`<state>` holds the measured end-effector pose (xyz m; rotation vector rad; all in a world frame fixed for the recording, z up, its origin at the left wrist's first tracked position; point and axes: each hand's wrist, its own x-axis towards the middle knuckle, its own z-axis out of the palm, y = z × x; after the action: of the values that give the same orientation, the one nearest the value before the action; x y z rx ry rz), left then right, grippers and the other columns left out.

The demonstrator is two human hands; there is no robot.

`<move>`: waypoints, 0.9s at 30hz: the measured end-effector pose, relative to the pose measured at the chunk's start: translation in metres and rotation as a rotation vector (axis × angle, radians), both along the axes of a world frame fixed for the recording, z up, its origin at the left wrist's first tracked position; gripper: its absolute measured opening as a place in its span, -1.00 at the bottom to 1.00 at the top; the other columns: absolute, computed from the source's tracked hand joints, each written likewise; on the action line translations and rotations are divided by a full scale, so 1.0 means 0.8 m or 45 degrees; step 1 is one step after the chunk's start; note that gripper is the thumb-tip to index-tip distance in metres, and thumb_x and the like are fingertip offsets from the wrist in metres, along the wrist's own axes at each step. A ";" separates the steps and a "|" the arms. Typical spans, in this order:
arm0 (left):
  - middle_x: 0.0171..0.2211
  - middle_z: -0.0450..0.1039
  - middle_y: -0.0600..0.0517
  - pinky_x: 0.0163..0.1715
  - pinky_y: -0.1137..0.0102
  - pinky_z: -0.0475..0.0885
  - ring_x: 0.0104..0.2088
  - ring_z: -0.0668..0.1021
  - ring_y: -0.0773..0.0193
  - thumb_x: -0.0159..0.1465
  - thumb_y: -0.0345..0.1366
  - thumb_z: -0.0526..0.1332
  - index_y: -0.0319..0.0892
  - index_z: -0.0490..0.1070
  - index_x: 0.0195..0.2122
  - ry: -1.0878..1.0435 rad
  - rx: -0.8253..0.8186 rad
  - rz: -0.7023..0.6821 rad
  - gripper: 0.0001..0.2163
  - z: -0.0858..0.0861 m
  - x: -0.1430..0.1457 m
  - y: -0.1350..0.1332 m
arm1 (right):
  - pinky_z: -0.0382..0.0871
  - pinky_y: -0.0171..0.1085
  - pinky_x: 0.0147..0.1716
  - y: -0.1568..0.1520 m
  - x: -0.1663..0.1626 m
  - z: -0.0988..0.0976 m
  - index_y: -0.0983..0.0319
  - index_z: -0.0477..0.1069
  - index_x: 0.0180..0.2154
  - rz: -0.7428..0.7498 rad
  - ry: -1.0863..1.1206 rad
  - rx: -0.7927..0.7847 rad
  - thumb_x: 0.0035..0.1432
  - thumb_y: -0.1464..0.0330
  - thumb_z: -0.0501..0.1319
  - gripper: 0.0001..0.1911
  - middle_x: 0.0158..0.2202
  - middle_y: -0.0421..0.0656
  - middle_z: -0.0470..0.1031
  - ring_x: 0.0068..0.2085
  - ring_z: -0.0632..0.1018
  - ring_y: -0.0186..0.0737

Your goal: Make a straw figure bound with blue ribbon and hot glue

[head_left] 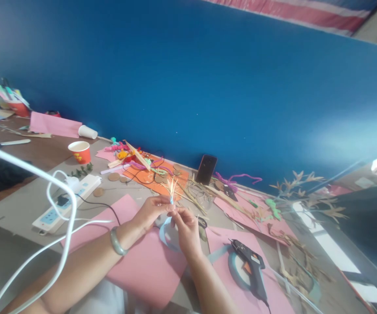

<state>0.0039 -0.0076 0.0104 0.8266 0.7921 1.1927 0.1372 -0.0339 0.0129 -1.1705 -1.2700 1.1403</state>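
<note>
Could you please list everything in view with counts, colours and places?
smooth wall: 1, blue, back
propped phone: 1, black, centre
printed paper cup: 1, red, left
tipped paper cup: 1, white, left
pen-filled cup: 1, red, far left
plastic power strip: 1, white-blue, left
thick cables: several, white, left
paper sheets: several, pink, throughout
flat sheet: 1, orange, centre
glue gun: 1, black, right
ribbon roll: 1, pale blue, under gun
smaller scraps: uncountable, multicoloured, centre
dried sprig: 1, tan, centre
left hand, right hand: 2, bare, pinching sprig

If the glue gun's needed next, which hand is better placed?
Right, probably: the right hand is nearer the glue gun, which lies to its right. The left hand is farther off; both are at the dried sprig.
</note>
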 end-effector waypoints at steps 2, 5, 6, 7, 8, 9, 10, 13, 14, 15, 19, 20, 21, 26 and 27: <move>-0.53 0.43 0.04 -0.43 0.47 0.36 -0.50 0.45 0.38 -0.06 -0.30 0.43 -0.28 0.51 -0.45 -0.017 0.010 -0.021 -0.80 -0.001 0.000 0.000 | 0.21 -0.33 -0.49 0.001 0.001 -0.001 0.25 0.46 -0.46 0.032 0.007 -0.013 0.09 0.16 0.27 -0.72 -0.64 -0.28 0.33 -0.58 0.31 -0.36; -0.58 0.39 0.06 -0.47 0.46 0.36 -0.54 0.45 0.37 -0.03 -0.28 0.42 -0.28 0.51 -0.46 -0.063 0.016 -0.091 -0.81 -0.002 0.001 0.001 | 0.19 -0.33 -0.48 0.004 0.002 -0.005 0.25 0.44 -0.45 0.092 0.058 -0.044 0.12 0.14 0.24 -0.70 -0.64 -0.28 0.32 -0.58 0.29 -0.37; -0.60 0.38 0.06 -0.47 0.45 0.37 -0.55 0.46 0.37 -0.02 -0.26 0.41 -0.28 0.51 -0.45 -0.078 0.019 -0.118 -0.80 -0.002 0.001 0.000 | 0.18 -0.33 -0.48 0.005 0.003 -0.006 0.24 0.43 -0.45 0.122 0.089 -0.056 0.14 0.13 0.22 -0.69 -0.64 -0.29 0.31 -0.58 0.28 -0.37; -0.61 0.37 0.06 -0.48 0.44 0.38 -0.56 0.46 0.36 -0.01 -0.24 0.40 -0.28 0.52 -0.44 -0.091 0.022 -0.140 -0.80 -0.002 0.001 0.000 | 0.17 -0.33 -0.48 0.005 0.003 -0.008 0.24 0.42 -0.45 0.155 0.126 -0.066 0.15 0.12 0.21 -0.68 -0.64 -0.29 0.30 -0.58 0.27 -0.37; -0.61 0.37 0.06 -0.49 0.43 0.39 -0.57 0.47 0.35 0.00 -0.23 0.40 -0.28 0.52 -0.43 -0.104 0.026 -0.156 -0.79 -0.002 0.001 0.000 | 0.17 -0.34 -0.48 0.006 0.004 -0.010 0.23 0.41 -0.46 0.189 0.168 -0.073 0.16 0.12 0.20 -0.68 -0.63 -0.29 0.30 -0.57 0.27 -0.37; -0.61 0.37 0.07 -0.50 0.42 0.39 -0.58 0.48 0.33 0.01 -0.21 0.39 -0.28 0.53 -0.41 -0.115 0.028 -0.172 -0.78 -0.002 0.001 0.000 | 0.16 -0.34 -0.48 0.006 0.004 -0.012 0.23 0.40 -0.46 0.226 0.208 -0.079 0.17 0.11 0.19 -0.67 -0.62 -0.29 0.30 -0.57 0.26 -0.37; -0.61 0.36 0.07 -0.51 0.40 0.40 -0.59 0.48 0.32 0.02 -0.20 0.39 -0.27 0.53 -0.39 -0.125 0.029 -0.189 -0.77 -0.002 0.002 -0.001 | 0.15 -0.35 -0.48 0.006 0.004 -0.013 0.22 0.39 -0.46 0.259 0.244 -0.086 0.17 0.11 0.18 -0.67 -0.62 -0.29 0.30 -0.57 0.26 -0.38; -0.62 0.35 0.07 -0.54 0.38 0.41 -0.61 0.49 0.29 0.04 -0.18 0.37 -0.27 0.53 -0.37 -0.140 0.042 -0.235 -0.76 -0.002 0.002 -0.002 | 0.12 -0.35 -0.49 0.007 0.004 -0.014 0.22 0.38 -0.47 0.314 0.316 -0.116 0.17 0.11 0.18 -0.67 -0.59 -0.29 0.29 -0.57 0.22 -0.39; -0.61 0.35 0.07 -0.55 0.37 0.42 -0.61 0.49 0.29 0.04 -0.19 0.36 -0.27 0.53 -0.37 -0.140 0.049 -0.241 -0.76 -0.002 0.002 -0.002 | 0.12 -0.35 -0.49 0.007 0.004 -0.013 0.22 0.38 -0.47 0.322 0.335 -0.128 0.17 0.10 0.18 -0.66 -0.59 -0.29 0.29 -0.57 0.21 -0.39; -0.61 0.35 0.07 -0.54 0.37 0.42 -0.61 0.50 0.29 0.05 -0.20 0.36 -0.27 0.53 -0.38 -0.139 0.058 -0.244 -0.77 -0.001 0.002 -0.002 | 0.12 -0.34 -0.49 0.007 0.003 -0.012 0.22 0.38 -0.48 0.326 0.356 -0.138 0.16 0.10 0.19 -0.65 -0.59 -0.28 0.29 -0.57 0.21 -0.39; -0.60 0.36 0.05 -0.55 0.36 0.43 -0.61 0.49 0.29 0.07 -0.23 0.33 -0.27 0.52 -0.45 -0.144 0.090 -0.245 -0.82 0.000 0.003 -0.003 | 0.15 -0.34 -0.49 0.006 0.001 -0.005 0.23 0.38 -0.52 0.334 0.458 -0.159 0.13 0.10 0.22 -0.65 -0.58 -0.26 0.29 -0.58 0.19 -0.39; -0.60 0.36 0.04 -0.56 0.37 0.43 -0.60 0.49 0.28 0.07 -0.24 0.33 -0.27 0.51 -0.46 -0.148 0.094 -0.243 -0.83 0.001 0.003 -0.003 | 0.15 -0.34 -0.49 0.005 0.000 -0.004 0.23 0.38 -0.52 0.334 0.480 -0.162 0.12 0.11 0.22 -0.65 -0.57 -0.26 0.30 -0.58 0.19 -0.40; -0.60 0.37 0.04 -0.56 0.37 0.43 -0.59 0.48 0.28 0.08 -0.24 0.32 -0.26 0.51 -0.47 -0.150 0.099 -0.241 -0.83 0.001 0.003 -0.003 | 0.16 -0.34 -0.49 0.005 0.000 -0.003 0.23 0.38 -0.51 0.332 0.497 -0.164 0.12 0.12 0.22 -0.66 -0.56 -0.25 0.31 -0.58 0.19 -0.40; -0.56 0.38 0.01 -0.53 0.40 0.43 -0.58 0.48 0.32 0.09 -0.20 0.32 -0.28 0.46 -0.58 -0.114 0.136 -0.213 -0.76 -0.002 0.002 -0.001 | 0.13 -0.35 -0.49 0.003 0.000 0.001 0.23 0.37 -0.50 0.360 0.522 -0.193 0.14 0.15 0.21 -0.69 -0.53 -0.25 0.32 -0.58 0.19 -0.42; -0.57 0.37 0.02 -0.53 0.40 0.43 -0.59 0.48 0.33 0.09 -0.20 0.33 -0.27 0.45 -0.57 -0.107 0.134 -0.207 -0.76 -0.003 0.002 -0.001 | 0.13 -0.35 -0.49 0.003 0.000 0.000 0.23 0.37 -0.51 0.370 0.526 -0.208 0.13 0.15 0.22 -0.69 -0.54 -0.26 0.31 -0.58 0.19 -0.42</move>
<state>0.0056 -0.0083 0.0082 0.9038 0.5864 1.1235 0.1368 -0.0316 0.0132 -0.8198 -1.0583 1.6311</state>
